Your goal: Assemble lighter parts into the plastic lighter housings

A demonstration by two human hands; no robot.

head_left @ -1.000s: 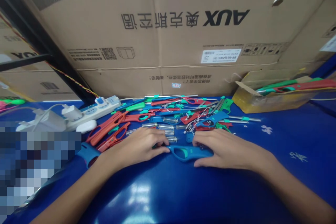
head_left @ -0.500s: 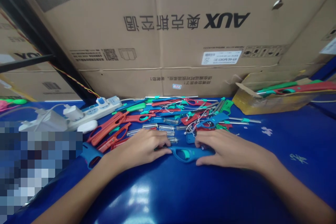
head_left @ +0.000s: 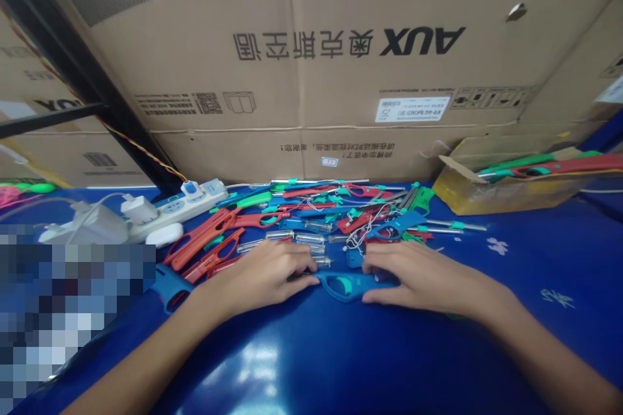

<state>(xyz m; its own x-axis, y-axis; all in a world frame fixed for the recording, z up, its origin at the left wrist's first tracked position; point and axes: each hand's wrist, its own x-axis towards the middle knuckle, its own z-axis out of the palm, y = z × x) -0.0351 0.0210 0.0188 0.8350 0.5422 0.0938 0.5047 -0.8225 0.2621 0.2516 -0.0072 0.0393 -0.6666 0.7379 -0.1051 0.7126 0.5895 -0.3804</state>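
Observation:
A blue long-necked lighter (head_left: pixel 341 286) with a green trigger lies across the front of the pile, between my hands. My left hand (head_left: pixel 272 272) pinches its narrow left end; the metal rod there is mostly covered by the fingers. My right hand (head_left: pixel 418 279) is closed around the wider right end, thumb below and fingers above. Just beyond my left fingers lie several clear fuel tubes (head_left: pixel 310 248). Beyond my right fingers rests a blue lighter shell (head_left: pixel 396 225) among white wires (head_left: pixel 363 230).
Red, green and blue lighter parts (head_left: pixel 224 243) are heaped behind my hands. A power strip (head_left: pixel 175 207) with plugs stands at the left. An open carton (head_left: pixel 506 194) holding lighters sits at the right. Large cardboard (head_left: pixel 311 91) stands upright behind the blue table (head_left: pixel 341 363).
Both hands keep their hold on the blue lighter in nearly the same place. The whole view has shifted slightly.

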